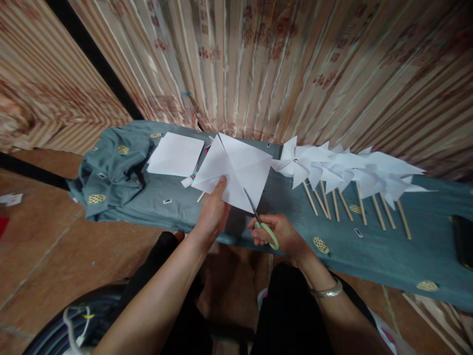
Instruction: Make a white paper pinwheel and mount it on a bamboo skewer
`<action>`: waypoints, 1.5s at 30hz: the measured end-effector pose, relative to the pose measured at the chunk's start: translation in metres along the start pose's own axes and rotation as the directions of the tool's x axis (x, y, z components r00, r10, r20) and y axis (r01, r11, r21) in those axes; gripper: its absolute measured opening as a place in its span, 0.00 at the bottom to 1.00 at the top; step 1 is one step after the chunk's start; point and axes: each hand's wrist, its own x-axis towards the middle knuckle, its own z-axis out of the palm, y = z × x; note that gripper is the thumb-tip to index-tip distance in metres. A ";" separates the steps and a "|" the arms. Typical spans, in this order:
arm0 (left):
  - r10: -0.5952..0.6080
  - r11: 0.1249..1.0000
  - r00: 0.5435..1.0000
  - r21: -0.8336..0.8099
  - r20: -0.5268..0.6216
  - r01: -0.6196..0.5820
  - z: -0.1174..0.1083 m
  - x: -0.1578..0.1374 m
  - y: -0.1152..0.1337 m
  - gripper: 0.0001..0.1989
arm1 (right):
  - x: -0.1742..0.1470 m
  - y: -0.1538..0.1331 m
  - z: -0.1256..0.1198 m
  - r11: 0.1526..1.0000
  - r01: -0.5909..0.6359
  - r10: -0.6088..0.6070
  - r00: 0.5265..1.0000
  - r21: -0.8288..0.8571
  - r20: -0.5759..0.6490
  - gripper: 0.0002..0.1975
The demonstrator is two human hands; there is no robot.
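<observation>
My left hand (216, 207) grips the near edge of a square white sheet of paper (251, 162), thumb on top. Slits run inward from some of the sheet's corners, and creases cross it. In my right hand (279, 231) is a pair of scissors (269, 234) with pale green handles. The blades reach into the sheet's near right corner and lie along its diagonal. A stack of white paper squares (177, 154) lies to the left. On the right, several white paper pinwheels (295, 161) on wooden sticks overlap in a row.
A grey-green cloth (244, 236) with yellow pineapple prints covers the long narrow table and bunches up at the left end. A dark phone-like object (462, 241) sits at the right edge. Behind hangs a pleated curtain (236, 64). A black coiled object (81, 320) stands at lower left.
</observation>
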 end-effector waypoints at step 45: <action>-0.087 0.996 0.996 0.027 0.033 0.086 -0.004 -0.007 -0.011 0.12 | 0.004 -0.003 0.003 1.000 -0.004 0.004 0.996 -0.007 -0.086 0.29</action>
